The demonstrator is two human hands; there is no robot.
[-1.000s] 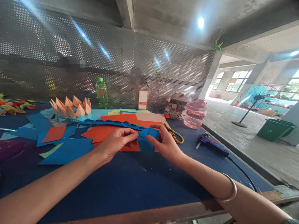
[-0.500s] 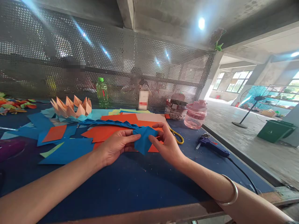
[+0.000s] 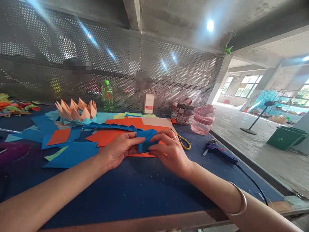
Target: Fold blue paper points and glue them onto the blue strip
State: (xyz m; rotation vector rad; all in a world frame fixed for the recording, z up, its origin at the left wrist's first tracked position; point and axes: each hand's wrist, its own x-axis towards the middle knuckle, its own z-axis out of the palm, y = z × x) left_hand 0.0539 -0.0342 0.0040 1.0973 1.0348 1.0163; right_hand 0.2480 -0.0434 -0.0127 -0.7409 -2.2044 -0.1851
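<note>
Both of my hands meet over a small blue paper piece (image 3: 146, 139) just above the dark blue table (image 3: 135, 190). My left hand (image 3: 120, 149) pinches its left side with thumb and fingers. My right hand (image 3: 169, 151) lies curled over its right side, a ring on one finger and a bangle on the wrist. Under the hands lie orange sheets (image 3: 108, 135) and a row of folded blue pieces (image 3: 113, 127). Most of the held paper is hidden by my fingers.
Yellow-handled scissors (image 3: 182, 141) and a blue glue gun (image 3: 218, 151) lie to the right. Blue squares (image 3: 72, 154), an orange-and-blue paper crown (image 3: 76, 111), a green bottle (image 3: 107, 95), a pink jar (image 3: 203, 119) and a woven basket (image 3: 181, 113) stand behind. A perforated screen (image 3: 169, 80) backs the table.
The blue piece was opened out wider between my hands half a second ago. Now it is folded smaller, and my right hand has closed over it and shifted left.
</note>
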